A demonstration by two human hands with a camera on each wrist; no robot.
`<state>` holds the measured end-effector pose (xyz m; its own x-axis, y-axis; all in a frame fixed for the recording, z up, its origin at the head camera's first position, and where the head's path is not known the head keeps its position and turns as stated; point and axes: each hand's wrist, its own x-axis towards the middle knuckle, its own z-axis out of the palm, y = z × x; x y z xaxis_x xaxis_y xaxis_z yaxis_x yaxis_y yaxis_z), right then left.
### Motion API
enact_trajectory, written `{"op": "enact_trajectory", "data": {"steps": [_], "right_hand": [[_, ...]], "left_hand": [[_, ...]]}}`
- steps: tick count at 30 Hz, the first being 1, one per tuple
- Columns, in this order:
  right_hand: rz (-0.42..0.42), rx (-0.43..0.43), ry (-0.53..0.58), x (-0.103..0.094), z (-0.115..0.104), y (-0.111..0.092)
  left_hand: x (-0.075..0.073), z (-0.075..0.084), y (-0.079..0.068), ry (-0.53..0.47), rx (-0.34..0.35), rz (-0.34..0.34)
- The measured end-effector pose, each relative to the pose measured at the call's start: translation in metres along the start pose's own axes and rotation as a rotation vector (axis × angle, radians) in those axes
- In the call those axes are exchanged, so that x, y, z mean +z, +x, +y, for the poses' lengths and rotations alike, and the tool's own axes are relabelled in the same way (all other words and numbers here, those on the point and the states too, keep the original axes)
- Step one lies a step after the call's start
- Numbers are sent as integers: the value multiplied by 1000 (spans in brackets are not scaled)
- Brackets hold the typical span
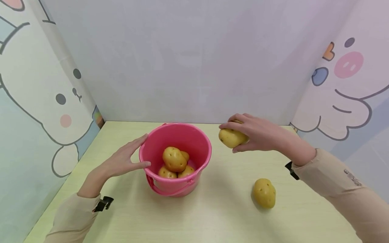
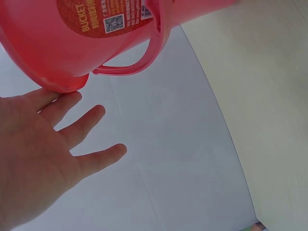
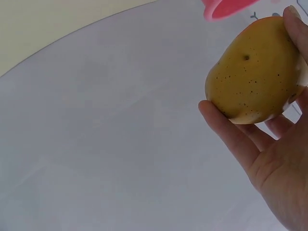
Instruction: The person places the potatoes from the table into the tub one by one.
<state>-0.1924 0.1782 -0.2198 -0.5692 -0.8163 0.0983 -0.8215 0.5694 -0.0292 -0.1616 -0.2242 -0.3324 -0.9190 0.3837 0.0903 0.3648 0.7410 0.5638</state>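
Note:
A pink bucket [image 1: 175,184] stands on the table with several potatoes [image 1: 174,159] inside. At its left rim rests my left hand [image 1: 124,160], its fingers spread and fairly straight; in the left wrist view the fingertips touch the bucket's rim [image 2: 62,84]. My right hand [image 1: 258,133] holds a yellow potato [image 1: 232,136] above the table, to the right of the bucket. The right wrist view shows that potato [image 3: 255,72] between thumb and fingers. Another potato [image 1: 264,193] lies on the table in front of the right hand.
The pale wood-look table [image 1: 212,216] meets a plain grey-white back wall [image 1: 194,67]. Side panels with a cartoon rabbit [image 1: 39,101] and a cartoon pig [image 1: 343,98] flank it. The bucket's handle [image 1: 170,193] hangs down at its front.

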Motion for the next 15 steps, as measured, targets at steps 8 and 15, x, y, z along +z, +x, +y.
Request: {"op": "enact_trajectory", "data": {"steps": [8, 15], "right_hand": [[-25, -22, 20, -9, -7, 24], [-47, -37, 75, -14, -12, 44]], "left_hand": [[0, 1, 0, 2, -2, -2], [-1, 1, 0, 0, 1, -2]]}}
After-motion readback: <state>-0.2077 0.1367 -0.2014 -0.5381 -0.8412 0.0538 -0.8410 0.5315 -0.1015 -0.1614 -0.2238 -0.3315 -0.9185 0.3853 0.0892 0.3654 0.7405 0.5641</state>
